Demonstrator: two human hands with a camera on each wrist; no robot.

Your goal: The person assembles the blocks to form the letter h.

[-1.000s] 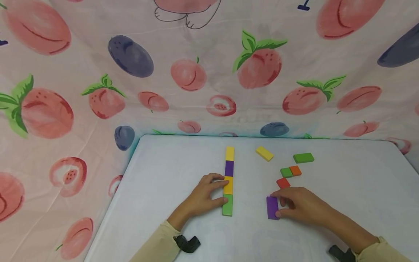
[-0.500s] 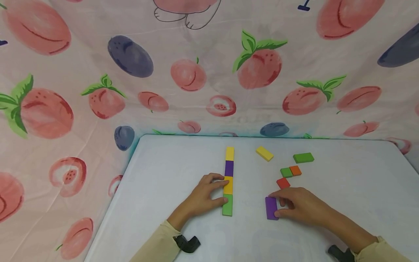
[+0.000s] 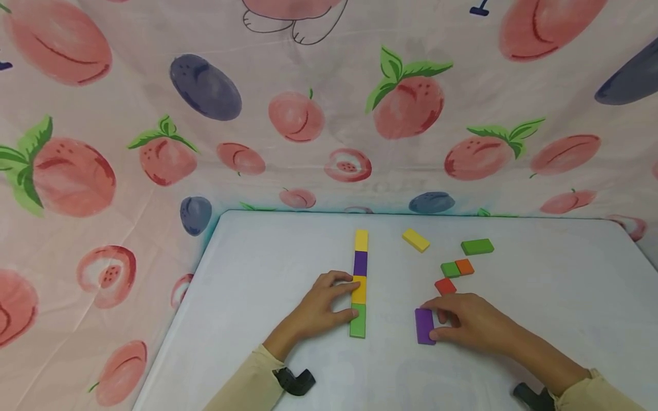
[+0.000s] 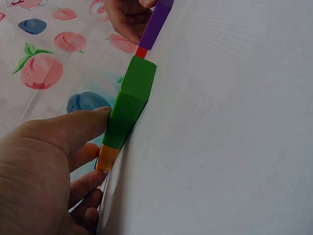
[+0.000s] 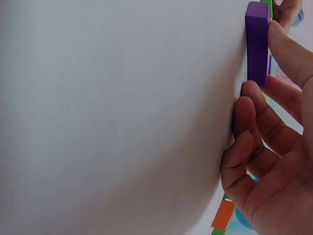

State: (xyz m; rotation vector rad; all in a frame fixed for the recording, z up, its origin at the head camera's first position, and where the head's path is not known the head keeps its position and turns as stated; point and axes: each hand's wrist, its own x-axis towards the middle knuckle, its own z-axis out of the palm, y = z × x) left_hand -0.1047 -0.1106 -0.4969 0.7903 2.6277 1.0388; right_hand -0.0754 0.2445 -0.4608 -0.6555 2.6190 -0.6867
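My left hand [image 3: 321,305] rests at the left side of a straight row of flat blocks. Its thumb touches the green block [image 3: 357,323] at the near end, and a fingertip lies on the yellow block [image 3: 359,292] just beyond. Farther up that row come a purple block [image 3: 360,264] and another yellow block [image 3: 361,240], end to end. To the right, my right hand [image 3: 473,322] pinches a loose purple block [image 3: 424,327] between thumb and index finger at its ends. In the right wrist view this purple block [image 5: 257,46] stands close to the white surface, other fingers curled beside it.
Behind the right hand lie a red block [image 3: 445,286], a small green block [image 3: 449,270] touching an orange block [image 3: 465,266], and a longer green block [image 3: 477,246]. A yellow block [image 3: 415,240] lies tilted near the back edge of the white table [image 3: 257,257].
The right hand's purple block has slid slightly left, toward the row. The left hand and the row of blocks have stayed in place.
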